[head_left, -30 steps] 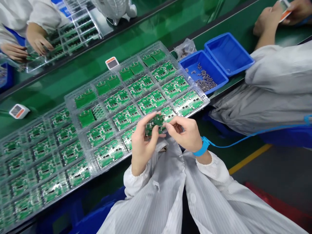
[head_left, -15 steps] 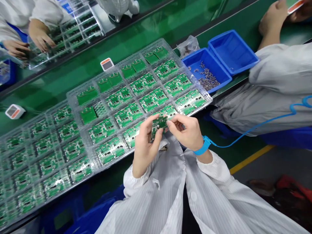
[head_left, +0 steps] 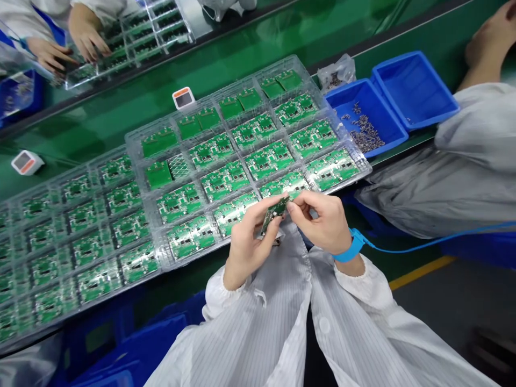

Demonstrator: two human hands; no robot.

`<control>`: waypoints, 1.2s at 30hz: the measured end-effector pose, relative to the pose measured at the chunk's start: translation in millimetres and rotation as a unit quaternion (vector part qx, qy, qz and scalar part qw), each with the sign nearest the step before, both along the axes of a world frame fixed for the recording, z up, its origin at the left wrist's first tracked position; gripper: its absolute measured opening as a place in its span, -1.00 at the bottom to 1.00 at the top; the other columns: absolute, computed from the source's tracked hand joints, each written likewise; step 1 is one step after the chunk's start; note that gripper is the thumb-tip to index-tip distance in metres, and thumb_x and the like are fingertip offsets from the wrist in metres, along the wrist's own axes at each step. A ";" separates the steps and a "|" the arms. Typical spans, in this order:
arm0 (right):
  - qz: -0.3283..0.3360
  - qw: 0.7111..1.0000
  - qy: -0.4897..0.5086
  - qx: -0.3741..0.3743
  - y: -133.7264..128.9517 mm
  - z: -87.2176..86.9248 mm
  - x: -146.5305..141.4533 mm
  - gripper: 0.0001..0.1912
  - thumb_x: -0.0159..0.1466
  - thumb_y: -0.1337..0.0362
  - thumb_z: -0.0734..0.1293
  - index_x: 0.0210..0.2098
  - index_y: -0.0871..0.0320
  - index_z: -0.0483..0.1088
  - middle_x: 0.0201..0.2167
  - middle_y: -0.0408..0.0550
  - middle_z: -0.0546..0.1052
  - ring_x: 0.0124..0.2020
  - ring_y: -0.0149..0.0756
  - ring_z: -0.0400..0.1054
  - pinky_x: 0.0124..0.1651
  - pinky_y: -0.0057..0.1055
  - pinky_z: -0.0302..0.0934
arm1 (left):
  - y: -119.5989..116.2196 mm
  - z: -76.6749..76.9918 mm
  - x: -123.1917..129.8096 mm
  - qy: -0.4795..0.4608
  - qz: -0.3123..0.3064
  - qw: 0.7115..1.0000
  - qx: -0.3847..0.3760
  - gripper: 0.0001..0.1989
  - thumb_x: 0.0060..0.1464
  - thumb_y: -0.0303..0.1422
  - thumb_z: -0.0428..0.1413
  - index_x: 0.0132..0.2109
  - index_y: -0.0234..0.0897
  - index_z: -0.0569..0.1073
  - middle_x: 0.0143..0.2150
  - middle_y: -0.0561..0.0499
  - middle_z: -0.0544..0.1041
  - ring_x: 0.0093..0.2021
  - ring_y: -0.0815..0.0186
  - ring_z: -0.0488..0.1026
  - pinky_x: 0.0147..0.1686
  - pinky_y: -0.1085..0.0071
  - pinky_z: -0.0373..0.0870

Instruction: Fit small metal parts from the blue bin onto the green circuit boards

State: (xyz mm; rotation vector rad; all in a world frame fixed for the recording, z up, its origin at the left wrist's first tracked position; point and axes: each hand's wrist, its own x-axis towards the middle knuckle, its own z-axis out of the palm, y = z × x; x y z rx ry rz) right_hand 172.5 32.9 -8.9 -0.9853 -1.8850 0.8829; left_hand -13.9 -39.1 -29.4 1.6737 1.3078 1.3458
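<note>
Both of my hands hold a small green circuit board [head_left: 274, 214] up in front of me, tilted nearly edge-on. My left hand [head_left: 250, 242] pinches its lower edge, and the fingertips of my right hand [head_left: 321, 221] grip its other side. Just beneath my hands lies a transparent plastic tray [head_left: 365, 167] with rows of green circuit boards in its pockets. A blue wrist strap [head_left: 350, 246] circles my right wrist, with a blue coiled cord running off to the right.
A green conveyor belt [head_left: 250, 48] runs beside the tray. Blue bins hold small metal parts [head_left: 365, 115] or almost nothing [head_left: 415, 88]. A co-worker's sleeve [head_left: 475, 161] is at right, another person's hands [head_left: 86, 32] at top left. A white-and-orange device [head_left: 183, 98] sits on the belt.
The board has turned from facing me to nearly edge-on, and my hands have closed in around it. The view has shifted, so the tray appears further right.
</note>
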 end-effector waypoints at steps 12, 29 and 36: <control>-0.020 0.991 -0.012 0.132 2.9 -5.4 -14.5 -0.74 0.52 0.37 0.40 -0.33 0.09 0.38 -0.52 -0.24 0.34 -0.50 -0.42 0.22 -0.38 -0.37 0.11 | 5.0 2.7 3.5 0.024 0.093 0.993 0.072 -0.50 0.53 -0.42 0.21 0.49 -0.05 0.41 0.35 -0.12 0.66 0.34 0.12 0.69 0.33 0.22 0.71; 0.011 0.994 0.015 0.111 6.7 -1.8 -31.3 -0.65 0.47 0.46 0.36 -0.41 0.08 0.22 -0.52 -0.27 0.24 -0.52 -0.44 0.12 -0.42 -0.37 0.03 | -5.3 8.9 6.1 0.033 0.112 0.992 0.055 -0.50 0.55 -0.41 0.18 0.50 0.01 0.39 0.35 -0.10 0.66 0.33 0.17 0.69 0.29 0.27 0.72; 0.056 0.991 -0.004 0.118 9.6 -8.8 -29.5 -0.78 0.53 0.34 0.45 -0.27 0.10 0.46 -0.43 -0.18 0.47 -0.42 -0.38 0.34 -0.31 -0.36 0.23 | -6.8 31.9 -83.4 0.189 0.184 0.963 0.056 -0.64 0.58 -0.28 0.16 0.40 -0.06 0.39 0.25 -0.13 0.59 0.08 0.21 0.72 0.06 0.26 0.76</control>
